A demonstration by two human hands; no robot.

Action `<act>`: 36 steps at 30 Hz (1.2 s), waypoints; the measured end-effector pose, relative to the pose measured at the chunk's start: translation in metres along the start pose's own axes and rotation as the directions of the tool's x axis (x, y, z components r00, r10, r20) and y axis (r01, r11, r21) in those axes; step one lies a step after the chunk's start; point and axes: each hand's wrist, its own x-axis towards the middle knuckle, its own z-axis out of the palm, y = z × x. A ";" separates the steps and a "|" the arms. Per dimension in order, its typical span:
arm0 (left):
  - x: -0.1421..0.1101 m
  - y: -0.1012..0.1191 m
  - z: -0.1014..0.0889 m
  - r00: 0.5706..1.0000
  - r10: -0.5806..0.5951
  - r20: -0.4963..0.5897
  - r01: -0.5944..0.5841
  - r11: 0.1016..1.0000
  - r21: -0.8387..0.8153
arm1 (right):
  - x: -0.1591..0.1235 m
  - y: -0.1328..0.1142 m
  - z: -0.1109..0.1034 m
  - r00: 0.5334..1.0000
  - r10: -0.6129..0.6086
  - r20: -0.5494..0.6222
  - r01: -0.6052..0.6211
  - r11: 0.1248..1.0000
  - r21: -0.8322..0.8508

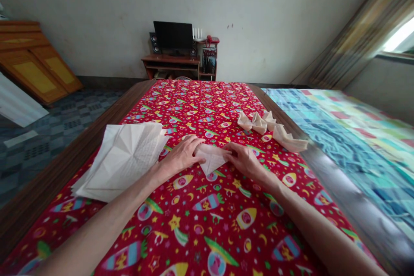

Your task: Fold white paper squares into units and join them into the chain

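A small folded piece of white paper point(211, 158) lies on the red patterned tablecloth point(200, 215) in front of me. My left hand point(181, 155) rests on its left side, fingers curled and pressing down on the paper. My right hand point(243, 159) pinches the paper's right edge between thumb and fingers. To the left lies a stack of creased white sheets point(121, 159). Several finished folded paper shapes point(270, 129) sit in a row at the table's right edge.
The table's wooden border point(48, 177) shows on the left. A bed with a colourful checked cover point(343, 138) adjoins the table on the right. A desk with a monitor point(173, 36) stands against the far wall, and a wooden cabinet point(35, 60) at far left.
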 end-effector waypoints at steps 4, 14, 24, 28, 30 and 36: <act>-0.003 -0.003 0.001 1.000 -0.012 -0.017 0.012 1.000 -0.010 | 0.026 0.019 -0.004 0.989 -0.102 0.107 0.101 0.995 0.019; 0.007 0.006 0.007 0.992 -0.081 -0.101 0.078 0.996 -0.034 | 0.018 0.018 0.004 0.994 -0.096 -0.053 0.091 0.992 -0.088; 0.009 0.001 0.010 0.981 -0.172 -0.089 0.157 0.975 -0.157 | 0.021 0.028 -0.017 0.962 -0.198 0.191 0.167 0.972 0.163; 0.008 -0.001 0.013 0.986 -0.140 -0.092 0.124 0.978 -0.166 | 0.021 0.025 -0.015 0.961 -0.166 0.220 0.143 0.983 0.117; 0.008 0.000 0.013 0.986 -0.143 -0.084 0.129 0.980 -0.152 | 0.022 0.023 -0.008 0.984 -0.091 0.156 0.084 0.995 0.051; 0.008 0.004 0.010 0.986 -0.156 -0.053 0.148 0.980 -0.134 | 0.026 0.021 0.006 0.994 -0.007 0.106 0.007 1.000 -0.002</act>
